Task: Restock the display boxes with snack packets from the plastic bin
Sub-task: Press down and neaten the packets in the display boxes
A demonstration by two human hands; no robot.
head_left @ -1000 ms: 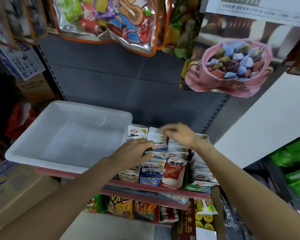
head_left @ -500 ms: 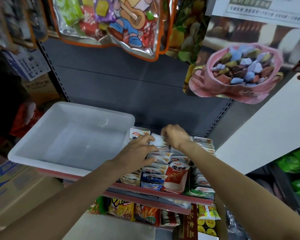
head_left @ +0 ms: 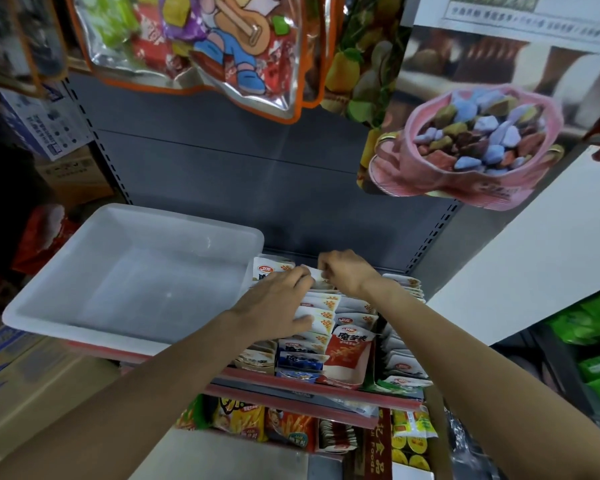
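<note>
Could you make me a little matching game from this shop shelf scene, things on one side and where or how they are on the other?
Things:
1. plastic bin
2. left hand
3. pink candy bag
4. chip packets

Places or states:
A. hanging at upper right
B. on the shelf below
C. nothing visible inside
D. resting on the snack packets

Pairs: 1-C, 2-D, 3-A, 4-B

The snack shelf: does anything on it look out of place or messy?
Nothing spilled or damaged. The white plastic bin looks empty, and its front overhangs the red shelf edge. Both hands, left and right, are straightening upright snack packets.
</note>
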